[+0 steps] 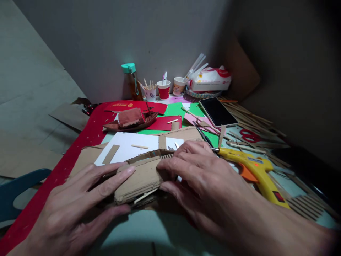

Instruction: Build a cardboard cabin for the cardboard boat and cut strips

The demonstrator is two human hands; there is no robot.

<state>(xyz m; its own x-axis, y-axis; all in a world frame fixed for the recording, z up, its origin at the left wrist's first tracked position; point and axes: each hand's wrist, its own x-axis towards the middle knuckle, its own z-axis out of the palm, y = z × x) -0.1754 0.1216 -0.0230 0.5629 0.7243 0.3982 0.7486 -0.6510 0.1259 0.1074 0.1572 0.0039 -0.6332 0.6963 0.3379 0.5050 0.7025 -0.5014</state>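
Note:
A brown cardboard model (144, 176), shaped like a small boat with a curved cover, lies low in front of me between both hands. My left hand (80, 202) grips its left end, with fingers over the top and the thumb along the lower side. At the right end, my right hand (197, 177) closes its fingers and thumb on the cardboard; its fingertips are partly hidden. A thin wooden stick (146, 195) shows under the cover's near edge. Just right of my right hand rests a yellow hot glue gun (247, 160) with an orange trigger.
Behind stands a reddish-brown model boat (130, 119). White paper (125, 145) lies beneath cardboard scraps. A phone (218, 112), red-handled scissors (249, 136) and wooden sticks (250, 113) fill the right side. A bottle (133, 83), paper cups (163, 90) and a tissue pack (211, 80) line the wall.

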